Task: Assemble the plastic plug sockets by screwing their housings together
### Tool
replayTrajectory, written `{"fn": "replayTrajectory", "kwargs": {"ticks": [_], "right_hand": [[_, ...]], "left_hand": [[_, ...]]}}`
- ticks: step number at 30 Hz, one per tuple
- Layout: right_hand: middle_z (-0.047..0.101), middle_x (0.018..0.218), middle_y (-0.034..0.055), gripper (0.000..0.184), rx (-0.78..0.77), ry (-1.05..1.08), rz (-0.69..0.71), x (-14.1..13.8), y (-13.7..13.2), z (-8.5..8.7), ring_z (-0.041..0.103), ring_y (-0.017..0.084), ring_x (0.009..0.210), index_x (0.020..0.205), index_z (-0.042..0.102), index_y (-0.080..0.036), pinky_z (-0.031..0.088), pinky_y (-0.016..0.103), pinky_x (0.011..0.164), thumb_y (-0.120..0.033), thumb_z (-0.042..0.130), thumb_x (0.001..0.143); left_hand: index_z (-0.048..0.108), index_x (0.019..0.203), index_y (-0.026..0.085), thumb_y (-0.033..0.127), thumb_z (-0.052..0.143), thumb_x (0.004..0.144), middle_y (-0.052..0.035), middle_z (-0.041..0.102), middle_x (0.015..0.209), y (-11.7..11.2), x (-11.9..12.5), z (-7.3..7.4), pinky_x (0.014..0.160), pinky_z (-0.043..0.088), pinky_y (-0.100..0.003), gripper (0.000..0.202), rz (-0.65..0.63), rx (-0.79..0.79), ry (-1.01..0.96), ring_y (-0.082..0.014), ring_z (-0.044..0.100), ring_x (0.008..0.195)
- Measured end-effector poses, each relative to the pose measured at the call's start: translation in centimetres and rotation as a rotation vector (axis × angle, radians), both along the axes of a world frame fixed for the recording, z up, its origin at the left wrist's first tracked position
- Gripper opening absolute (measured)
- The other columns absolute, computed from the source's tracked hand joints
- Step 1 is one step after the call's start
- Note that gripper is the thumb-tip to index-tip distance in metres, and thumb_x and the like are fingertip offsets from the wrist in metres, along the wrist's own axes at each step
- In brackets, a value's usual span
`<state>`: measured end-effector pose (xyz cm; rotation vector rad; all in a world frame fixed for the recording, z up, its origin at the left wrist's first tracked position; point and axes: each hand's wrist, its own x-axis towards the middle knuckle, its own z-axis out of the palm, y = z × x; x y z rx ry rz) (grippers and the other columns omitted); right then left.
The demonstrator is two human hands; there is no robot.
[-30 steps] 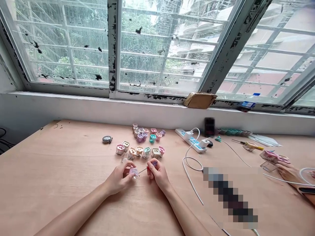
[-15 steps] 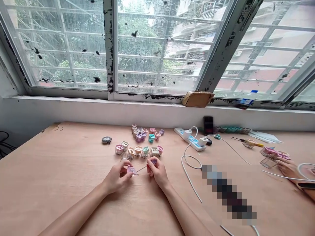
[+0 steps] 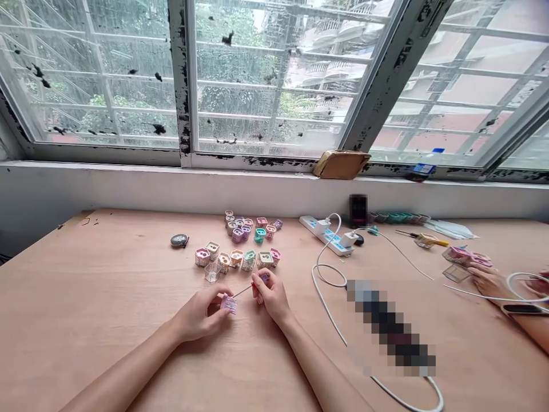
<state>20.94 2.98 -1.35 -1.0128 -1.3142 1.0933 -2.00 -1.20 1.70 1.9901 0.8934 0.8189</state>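
Your left hand (image 3: 198, 316) grips a small translucent pink plastic piece (image 3: 229, 304) at its fingertips. Your right hand (image 3: 270, 300) pinches a thin red-handled pin (image 3: 242, 291), its tip just beside the piece, between your hands.

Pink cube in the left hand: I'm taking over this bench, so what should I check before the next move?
1. Left hand holding the pink cube: ok, held in the fingers.
2. Thin stick pinched in the right hand: ok.
3. Stick's tip touching the cube: cannot tell.
4. Clear cube apart from both hands: ok.
5. White cable apart from the right hand: ok.
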Motion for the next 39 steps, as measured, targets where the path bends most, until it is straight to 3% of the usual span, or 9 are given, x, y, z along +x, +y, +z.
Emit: {"fn": "replayTrajectory", "kwargs": {"ticks": [5, 10, 15, 19, 25, 30, 39], "right_hand": [[0.054, 0.050, -0.0045, 0.045, 0.009, 0.012, -0.025, -0.3, -0.1, 0.1, 0.039, 0.008, 0.037, 0.079, 0.050, -0.019, 0.028, 0.018, 0.036, -0.061, 0.068, 0.083], [0.055, 0.049, -0.0044, 0.040, 0.012, 0.022, -0.051, -0.3, -0.1, -0.1, 0.039, 0.008, 0.035, 0.077, 0.051, -0.020, 0.030, 0.019, 0.034, -0.055, 0.068, 0.084], [0.055, 0.050, -0.0039, 0.037, 0.019, 0.028, -0.047, -0.3, -0.1, -0.2, 0.041, 0.009, 0.036, 0.077, 0.052, -0.020, 0.030, 0.019, 0.034, -0.052, 0.068, 0.084], [0.056, 0.050, -0.0037, 0.037, 0.024, 0.024, -0.040, -0.2, -0.1, -0.2, 0.042, 0.009, 0.036, 0.077, 0.052, -0.020, 0.031, 0.019, 0.035, -0.052, 0.068, 0.085], [0.056, 0.050, -0.0034, 0.038, 0.029, 0.029, -0.042, -0.2, 0.0, -0.4, 0.042, 0.009, 0.036, 0.076, 0.052, -0.019, 0.030, 0.019, 0.035, -0.053, 0.068, 0.084], [0.057, 0.050, -0.0037, 0.038, 0.010, 0.037, -0.031, -0.2, 0.0, -0.3, 0.041, 0.008, 0.035, 0.077, 0.052, -0.019, 0.031, 0.019, 0.035, -0.053, 0.069, 0.083], [0.058, 0.049, -0.0029, 0.044, -0.021, 0.140, -0.015, 0.0, -0.1, 0.2, 0.039, 0.007, 0.033, 0.076, 0.052, -0.019, 0.028, 0.017, 0.034, -0.057, 0.073, 0.080]], "left_hand": [[0.055, 0.125, 0.020, 0.031, 0.055, 0.096, -0.0094, 0.070, 0.109, -0.2, -0.2, -0.2, 0.087, 0.056, -0.036, 0.030, -0.011, 0.029, 0.082, -0.0229, 0.069, 0.096], [0.054, 0.126, 0.022, 0.036, 0.051, 0.099, -0.0088, 0.070, 0.112, 0.0, -0.4, -0.7, 0.083, 0.057, -0.034, 0.031, -0.019, 0.020, 0.088, -0.0228, 0.070, 0.099], [0.055, 0.124, 0.020, 0.038, 0.050, 0.099, -0.0070, 0.072, 0.097, 0.2, -0.5, -1.1, 0.063, 0.053, -0.027, 0.031, 0.038, 0.084, 0.127, -0.0193, 0.069, 0.077], [0.057, 0.121, 0.019, 0.038, 0.051, 0.099, -0.0054, 0.071, 0.090, 0.2, -0.6, -1.1, 0.059, 0.052, -0.025, 0.030, 0.056, 0.120, 0.109, -0.0169, 0.067, 0.069], [0.060, 0.117, 0.019, 0.037, 0.056, 0.096, -0.0068, 0.073, 0.096, 0.6, -0.8, -1.3, 0.068, 0.059, -0.028, 0.029, 0.124, 0.165, 0.062, -0.0197, 0.072, 0.081], [0.059, 0.117, 0.022, 0.037, 0.060, 0.093, -0.0051, 0.072, 0.104, 0.8, -1.1, -1.4, 0.087, 0.061, -0.033, 0.028, 0.126, 0.103, -0.005, -0.0197, 0.072, 0.096], [0.059, 0.119, 0.024, 0.037, 0.062, 0.093, -0.0059, 0.068, 0.114, 1.0, -1.6, -1.5, 0.094, 0.061, -0.037, 0.030, 0.183, 0.053, -0.062, -0.0210, 0.069, 0.106]]}}
